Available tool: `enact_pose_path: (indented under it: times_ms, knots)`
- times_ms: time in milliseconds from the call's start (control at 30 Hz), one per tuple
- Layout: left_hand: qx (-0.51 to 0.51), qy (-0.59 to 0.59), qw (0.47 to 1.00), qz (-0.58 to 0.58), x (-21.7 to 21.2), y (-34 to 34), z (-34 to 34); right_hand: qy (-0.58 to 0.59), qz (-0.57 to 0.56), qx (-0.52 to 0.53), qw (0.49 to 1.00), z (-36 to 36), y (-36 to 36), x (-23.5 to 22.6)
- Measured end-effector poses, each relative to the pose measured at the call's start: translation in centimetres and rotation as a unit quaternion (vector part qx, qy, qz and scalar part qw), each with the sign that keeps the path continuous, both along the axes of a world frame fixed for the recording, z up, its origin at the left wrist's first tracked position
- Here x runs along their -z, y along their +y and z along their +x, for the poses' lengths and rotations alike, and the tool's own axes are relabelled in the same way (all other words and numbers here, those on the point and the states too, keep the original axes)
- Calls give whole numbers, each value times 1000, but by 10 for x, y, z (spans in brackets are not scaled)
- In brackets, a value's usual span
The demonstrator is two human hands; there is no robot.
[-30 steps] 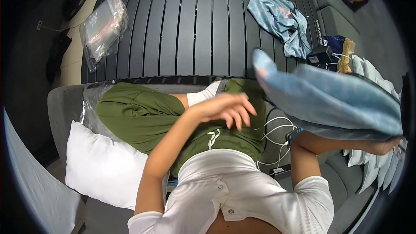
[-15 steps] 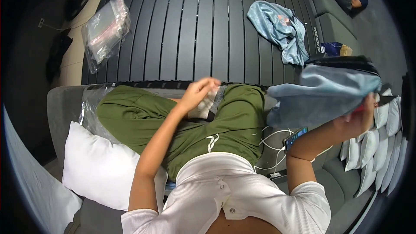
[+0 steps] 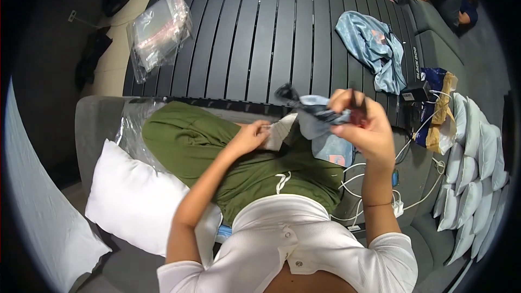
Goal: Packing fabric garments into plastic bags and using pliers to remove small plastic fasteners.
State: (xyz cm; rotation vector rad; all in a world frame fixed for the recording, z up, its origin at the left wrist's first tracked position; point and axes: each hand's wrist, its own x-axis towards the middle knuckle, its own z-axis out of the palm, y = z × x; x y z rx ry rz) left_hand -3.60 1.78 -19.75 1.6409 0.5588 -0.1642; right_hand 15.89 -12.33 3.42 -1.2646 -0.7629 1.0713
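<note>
My right hand (image 3: 362, 125) is raised over my lap, fingers pinched shut on a light blue cloth (image 3: 320, 122); it is bunched and crumpled, one dark end sticking up to the left, the rest drooping onto my green trousers (image 3: 217, 146); my left hand (image 3: 251, 137) rests on my knee, fingers curled narrow around a white sock cuff (image 3: 279, 130); a clear plastic bag (image 3: 159, 32) holding pale folded items lies on the dark slatted table (image 3: 260, 27); another blue cloth (image 3: 374, 49) lies there too.
</note>
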Motion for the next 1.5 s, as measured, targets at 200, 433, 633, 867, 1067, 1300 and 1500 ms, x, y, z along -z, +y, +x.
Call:
enact_pose_path:
  times_ms: [200,433,633,867,1067,1300,1500]
  knots:
    - [-215,-313,925,-15,-147,11,40,60,-52,-109,991,1,7,22]
    - [-161,-152,968,-116,-203,-5,23,48,-5,-66,997,-7,11,27]
    - [-136,-114,951,-252,-204,-7,17,186,-91,-49,977,-5,8,25]
    - [-121,-44,925,-357,-195,-3,13,33,-47,1,998,-13,13,34]
    - [-164,-80,937,-298,-201,-10,12,-42,11,-2,999,-12,3,30]
    - [-192,-252,944,93,-204,-19,16,-42,25,-15,999,-16,1,32]
    - [-159,-247,956,-4,-210,-21,15,-41,-1,5,999,-17,-4,29]
